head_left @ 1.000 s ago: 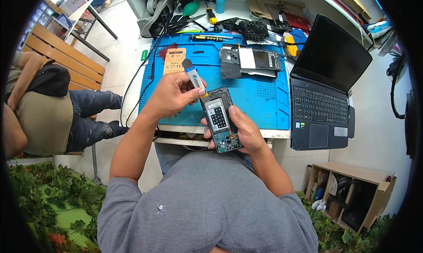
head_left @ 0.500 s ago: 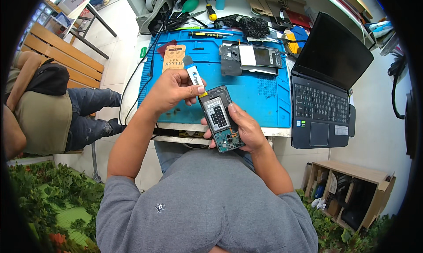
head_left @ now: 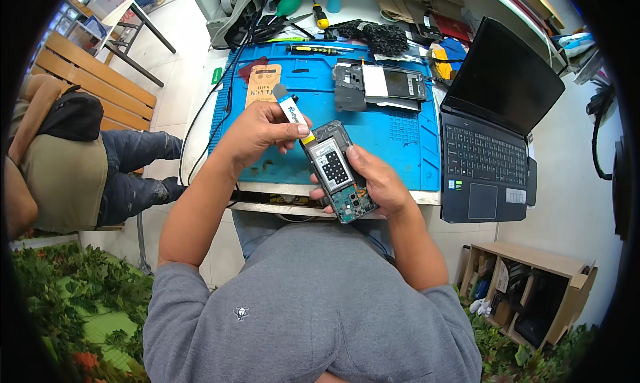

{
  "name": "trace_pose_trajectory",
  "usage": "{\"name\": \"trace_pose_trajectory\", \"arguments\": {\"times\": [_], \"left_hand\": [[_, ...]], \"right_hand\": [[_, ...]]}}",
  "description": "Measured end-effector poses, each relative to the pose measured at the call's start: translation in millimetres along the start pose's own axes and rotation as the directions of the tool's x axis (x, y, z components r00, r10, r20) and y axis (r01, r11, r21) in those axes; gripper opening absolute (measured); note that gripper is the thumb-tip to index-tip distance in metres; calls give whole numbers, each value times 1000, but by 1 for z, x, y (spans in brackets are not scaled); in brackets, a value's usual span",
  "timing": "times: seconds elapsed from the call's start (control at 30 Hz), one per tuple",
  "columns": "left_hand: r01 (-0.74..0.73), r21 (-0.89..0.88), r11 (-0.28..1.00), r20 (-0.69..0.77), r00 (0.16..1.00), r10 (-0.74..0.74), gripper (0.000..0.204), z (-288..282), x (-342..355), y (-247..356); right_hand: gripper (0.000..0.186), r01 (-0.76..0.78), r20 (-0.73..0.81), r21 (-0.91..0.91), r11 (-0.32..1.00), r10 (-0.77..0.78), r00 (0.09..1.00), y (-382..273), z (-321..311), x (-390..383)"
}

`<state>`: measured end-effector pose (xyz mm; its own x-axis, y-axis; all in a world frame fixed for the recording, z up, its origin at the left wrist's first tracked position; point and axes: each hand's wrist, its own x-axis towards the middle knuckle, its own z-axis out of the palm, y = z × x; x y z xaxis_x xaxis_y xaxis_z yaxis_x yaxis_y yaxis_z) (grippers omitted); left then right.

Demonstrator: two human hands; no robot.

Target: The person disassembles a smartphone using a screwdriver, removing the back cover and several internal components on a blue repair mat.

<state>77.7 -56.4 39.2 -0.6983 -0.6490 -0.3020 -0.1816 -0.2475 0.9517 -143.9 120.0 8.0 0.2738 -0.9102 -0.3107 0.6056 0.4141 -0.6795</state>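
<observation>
My right hand (head_left: 379, 178) is closed around an opened smartphone (head_left: 339, 134), thumb on its right edge and fingertips showing at its left. The phone's back cover is off, baring a silver battery (head_left: 331, 164) with black dots and a green circuit board (head_left: 352, 203) at the near end. Between thumb and fingers of my left hand (head_left: 261, 135) is a thin pry tool (head_left: 291, 111) with a white and blue label and a rounded grey end pointing away. Its yellow end meets the phone's upper left, beside the battery; exact contact is hard to make out.
Beneath the hands lies a blue repair mat (head_left: 267, 173). Taken-apart phone parts (head_left: 380, 86), a brown card (head_left: 263, 83) and screwdrivers (head_left: 313, 50) rest on it. An open laptop (head_left: 490, 130) stands right. Black cables (head_left: 230, 93) run down the left. Another person (head_left: 67, 163) sits left.
The phone has shifted slightly away from me and to the right in my right hand. My left hand and the pry tool have stayed at its upper left with only a small movement.
</observation>
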Motion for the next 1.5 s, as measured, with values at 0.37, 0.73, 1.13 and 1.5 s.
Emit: {"name": "trace_pose_trajectory", "arguments": {"times": [0.37,0.73,1.13,1.5], "left_hand": [[142,-375,916,52,990,-132,30,-11,8,-21],[40,-325,945,-143,986,-90,28,4,-2,-22],[-172,-319,932,-278,957,82,26,18,-28,-56],[-202,-199,959,-334,934,128,28,29,-31,-52]], "right_hand": [[68,-41,-110,-252,967,14,994,-23,-14,15],[92,62,-7,-981,186,-352,936,-42,20,9],[66,228,307,-948,-221,-452,838,-39,23,38],[49,213,201,-977,-24,-439,876,-46,27,57]]}}
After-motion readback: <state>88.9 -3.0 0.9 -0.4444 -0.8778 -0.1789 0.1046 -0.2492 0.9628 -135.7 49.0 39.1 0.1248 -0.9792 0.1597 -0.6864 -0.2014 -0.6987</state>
